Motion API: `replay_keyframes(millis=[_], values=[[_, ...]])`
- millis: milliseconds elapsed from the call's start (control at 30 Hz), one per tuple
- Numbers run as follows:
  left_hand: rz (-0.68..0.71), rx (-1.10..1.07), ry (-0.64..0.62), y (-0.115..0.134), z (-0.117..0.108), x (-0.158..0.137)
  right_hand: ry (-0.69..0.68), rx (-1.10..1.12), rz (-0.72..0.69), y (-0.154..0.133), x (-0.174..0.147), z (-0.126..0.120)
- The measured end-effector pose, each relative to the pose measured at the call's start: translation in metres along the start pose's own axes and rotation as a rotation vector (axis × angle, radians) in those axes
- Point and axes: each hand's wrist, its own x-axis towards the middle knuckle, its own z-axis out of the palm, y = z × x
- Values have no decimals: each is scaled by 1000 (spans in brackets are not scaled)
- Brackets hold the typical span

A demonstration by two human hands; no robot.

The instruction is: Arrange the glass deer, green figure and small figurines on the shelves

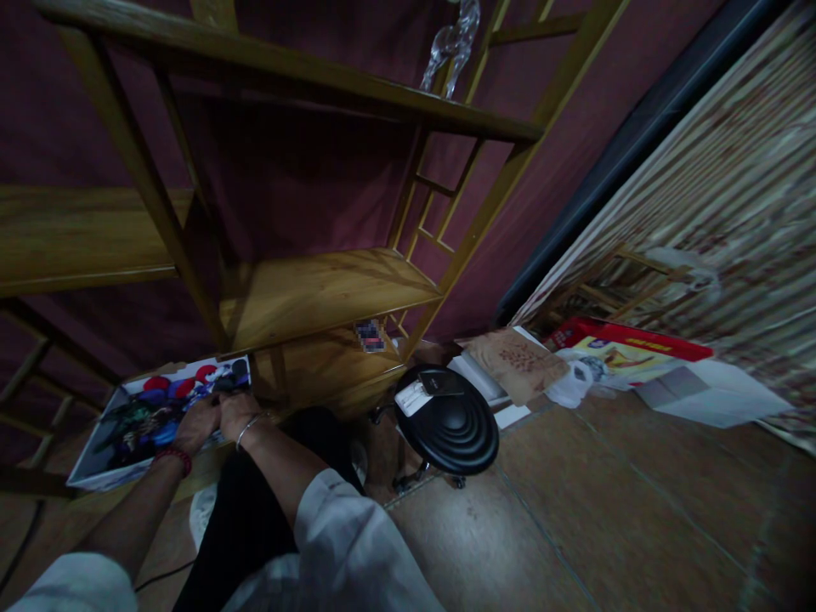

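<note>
A shallow white box (93, 444) sits on the lower left of the wooden shelf. Inside lie small colourful figures (141, 427), dark green, blue and purple, with several red round pieces among them. My left hand (196, 425), with a red beaded bracelet at the wrist, is over the box's right part. Close against it is my right hand (235, 411), wearing a silver bangle. The fingers of both hands are drawn together and meet near the box's right end. Whatever is between them is too dark and small to make out.
The wooden shelf unit (331, 285) rises ahead, with a clear glass horse figurine (454, 47) higher up. A black round stool (462, 433) carries a dark flat item and a white one. On the floor at right are cardboard (515, 364), a plastic bag and a white box (711, 393).
</note>
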Motion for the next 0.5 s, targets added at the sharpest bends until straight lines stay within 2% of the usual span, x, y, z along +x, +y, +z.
replay_keyframes(millis=[267,500], values=[[-6,-16,-16,-9,7,12,1,-3,-11,4,-3,-2],[-27,75,103,-7,6,6,52,50,-21,6,-4,-1]])
